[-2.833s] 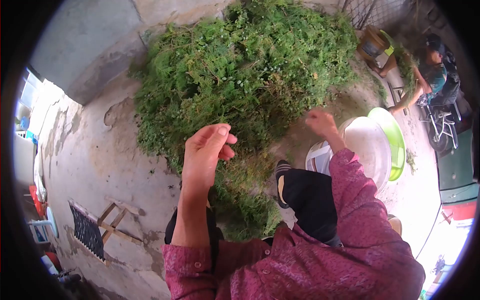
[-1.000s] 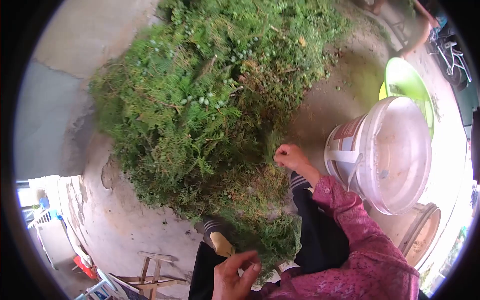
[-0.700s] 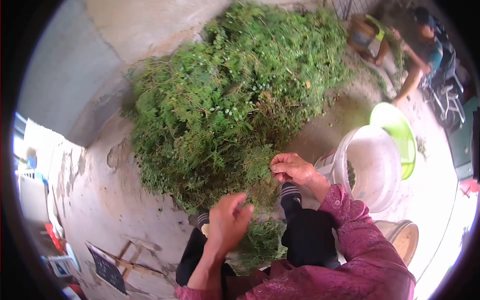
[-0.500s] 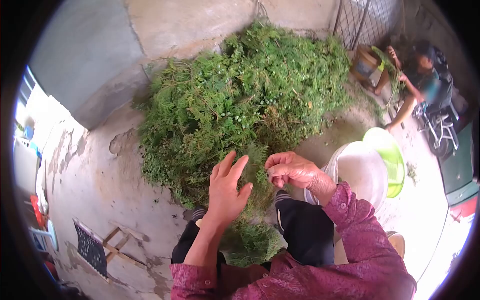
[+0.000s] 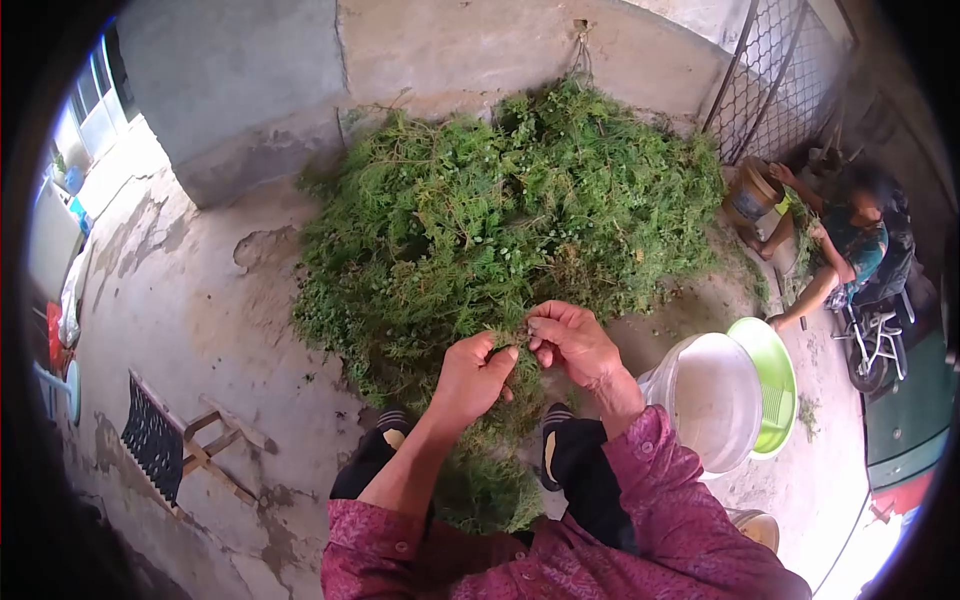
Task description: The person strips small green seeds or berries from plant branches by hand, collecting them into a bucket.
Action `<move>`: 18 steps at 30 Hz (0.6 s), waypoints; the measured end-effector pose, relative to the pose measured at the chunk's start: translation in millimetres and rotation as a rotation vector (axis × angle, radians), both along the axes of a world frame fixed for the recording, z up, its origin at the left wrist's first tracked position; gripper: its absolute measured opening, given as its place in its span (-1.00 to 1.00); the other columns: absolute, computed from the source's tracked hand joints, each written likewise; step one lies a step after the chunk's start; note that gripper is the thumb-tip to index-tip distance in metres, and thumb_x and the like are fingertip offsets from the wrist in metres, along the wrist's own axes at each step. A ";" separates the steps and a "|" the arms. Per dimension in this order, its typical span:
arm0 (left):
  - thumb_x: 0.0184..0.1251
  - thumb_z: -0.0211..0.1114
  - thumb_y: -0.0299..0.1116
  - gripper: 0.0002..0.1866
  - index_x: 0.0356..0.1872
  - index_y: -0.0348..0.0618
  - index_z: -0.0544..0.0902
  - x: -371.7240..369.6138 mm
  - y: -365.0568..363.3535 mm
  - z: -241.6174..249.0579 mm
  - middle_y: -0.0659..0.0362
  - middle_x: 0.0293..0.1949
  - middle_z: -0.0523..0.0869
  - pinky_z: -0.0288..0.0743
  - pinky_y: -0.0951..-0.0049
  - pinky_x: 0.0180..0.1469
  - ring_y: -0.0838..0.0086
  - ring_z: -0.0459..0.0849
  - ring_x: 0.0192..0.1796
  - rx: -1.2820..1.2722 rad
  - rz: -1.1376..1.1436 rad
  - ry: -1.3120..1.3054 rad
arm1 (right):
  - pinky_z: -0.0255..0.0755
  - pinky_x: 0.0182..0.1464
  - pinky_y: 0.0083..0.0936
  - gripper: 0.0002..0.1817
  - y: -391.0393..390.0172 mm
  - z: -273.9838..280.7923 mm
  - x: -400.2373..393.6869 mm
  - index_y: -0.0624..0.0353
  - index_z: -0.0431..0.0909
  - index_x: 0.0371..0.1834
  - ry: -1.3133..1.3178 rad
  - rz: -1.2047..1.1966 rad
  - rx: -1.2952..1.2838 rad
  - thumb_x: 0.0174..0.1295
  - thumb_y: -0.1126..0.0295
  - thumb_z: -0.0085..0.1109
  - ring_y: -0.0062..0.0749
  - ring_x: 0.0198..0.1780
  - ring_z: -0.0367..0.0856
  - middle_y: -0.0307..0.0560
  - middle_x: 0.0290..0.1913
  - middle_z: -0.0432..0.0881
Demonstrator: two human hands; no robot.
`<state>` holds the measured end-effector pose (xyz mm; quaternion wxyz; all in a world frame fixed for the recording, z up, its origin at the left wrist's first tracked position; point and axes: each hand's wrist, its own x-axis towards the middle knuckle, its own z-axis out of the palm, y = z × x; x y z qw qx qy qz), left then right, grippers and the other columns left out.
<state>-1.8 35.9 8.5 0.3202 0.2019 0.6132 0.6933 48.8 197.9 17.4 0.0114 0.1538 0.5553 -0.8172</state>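
Note:
A large heap of green, scaly-leaved branches [image 5: 480, 220] lies in front of me, with small pale cones among the foliage. My left hand [image 5: 472, 378] is closed in a pinch, thumb against the fingers, at a small green sprig [image 5: 512, 343]. Just to its right, my right hand [image 5: 578, 346] pinches the same sprig between thumb and bent fingers. Both hands are close together above the near edge of the heap. The sprig is largely covered by the fingers. More loose greenery [image 5: 485, 490] lies between my feet.
To the right stand a white bucket [image 5: 715, 400] and a bright green basin [image 5: 775, 390]. Beyond them another person [image 5: 855, 245] sits handling branches near a brown bucket [image 5: 752, 190]. A folding stool [image 5: 155, 445] lies on the concrete floor at left. A wall [image 5: 440, 50] backs the heap.
My left hand, open with spread fingers before, has closed and come up beside the right hand at the sprig. The camera view has shifted a little.

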 end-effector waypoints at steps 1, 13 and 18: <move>0.27 0.09 -0.46 -0.85 -0.22 -0.32 0.55 -1.5 0.5 -1.4 0.25 -0.45 0.57 0.43 0.61 -0.59 0.64 0.50 -0.53 -0.002 0.003 -0.002 | 0.29 -0.63 -0.76 -0.90 1.6 -3.3 -3.8 0.22 0.47 -0.30 0.001 -0.009 0.108 0.19 0.43 0.07 -0.68 -0.62 0.42 -0.23 -0.54 0.54; 0.22 0.19 -0.40 -0.88 -0.37 -0.26 0.60 1.0 15.6 6.7 0.26 -0.65 0.53 0.14 0.64 -0.75 0.64 0.37 -0.77 0.033 -0.055 -0.291 | 0.06 -0.72 -0.79 -0.92 18.4 -5.7 -0.4 0.26 0.47 -0.30 -0.027 -0.025 -0.339 0.19 0.49 0.05 -0.72 -0.67 0.27 -0.28 -0.61 0.41; 0.22 0.18 -0.44 -0.89 -0.36 -0.28 0.59 0.5 15.1 8.4 0.21 -0.66 0.54 0.14 0.57 -0.74 0.54 0.39 -0.78 0.148 -0.072 -0.397 | 0.03 -0.74 -0.78 -0.92 18.2 -1.2 1.8 0.25 0.48 -0.30 -0.067 -0.001 -0.501 0.20 0.48 0.03 -0.72 -0.73 0.20 -0.29 -0.65 0.38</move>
